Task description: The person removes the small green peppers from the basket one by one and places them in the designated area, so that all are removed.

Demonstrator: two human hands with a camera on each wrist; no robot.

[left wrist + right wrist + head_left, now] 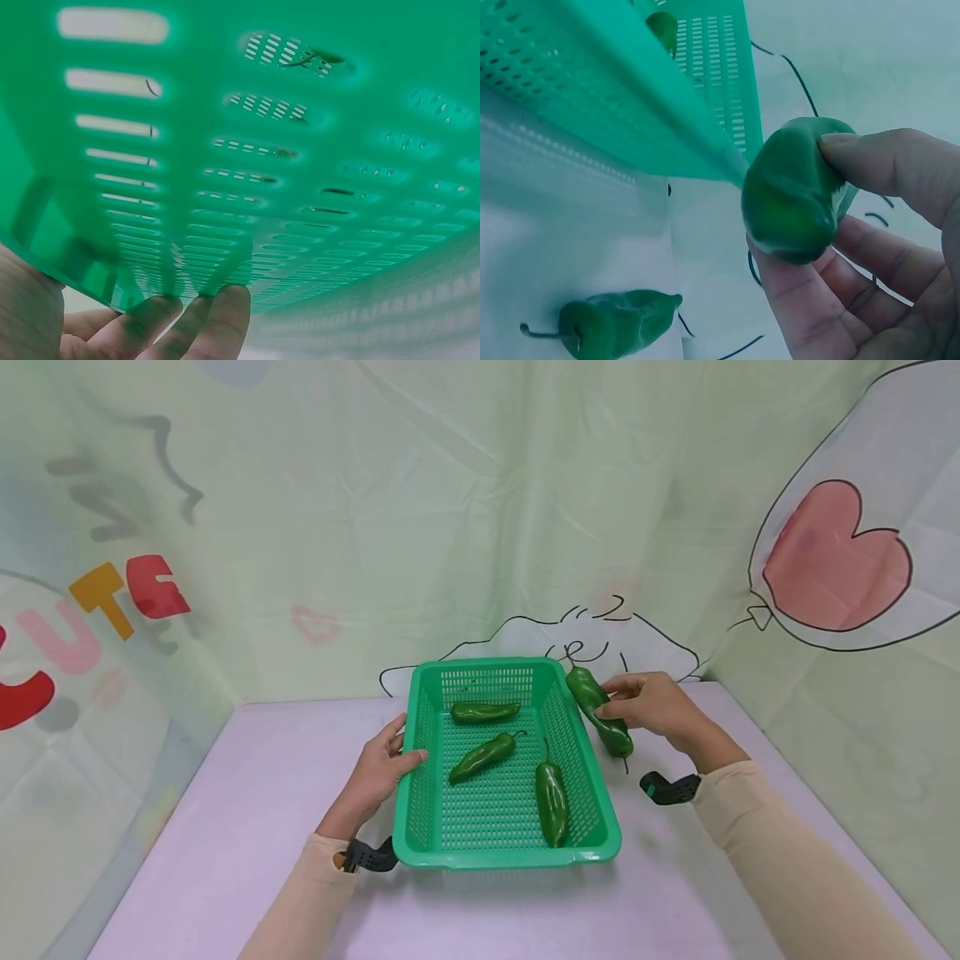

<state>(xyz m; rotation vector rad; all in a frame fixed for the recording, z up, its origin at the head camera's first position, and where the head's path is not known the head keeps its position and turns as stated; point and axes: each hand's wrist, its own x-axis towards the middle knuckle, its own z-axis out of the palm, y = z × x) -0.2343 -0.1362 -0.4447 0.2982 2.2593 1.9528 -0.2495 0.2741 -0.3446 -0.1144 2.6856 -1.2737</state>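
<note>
My left hand [378, 770] grips the left rim of a green plastic basket [506, 860], thumb over the rim. In the left wrist view its fingers [229, 319] lie against the slotted outer wall. Inside the basket are three green peppers: one [486, 712] at the back, one [486, 758] in the middle, one [552, 806] at front right. Just outside the right rim, my right hand [648, 706] pinches another green pepper [795, 195] between thumb and fingers. Beyond the basket wall, a further green pepper [619, 324] lies on the table, partly hidden behind the held one in the head view.
The pale lilac table [300, 793] runs back to a printed curtain [337, 527] with drawings and letters, which also hangs along both sides. Black camera mounts [670, 788] sit at both wrists.
</note>
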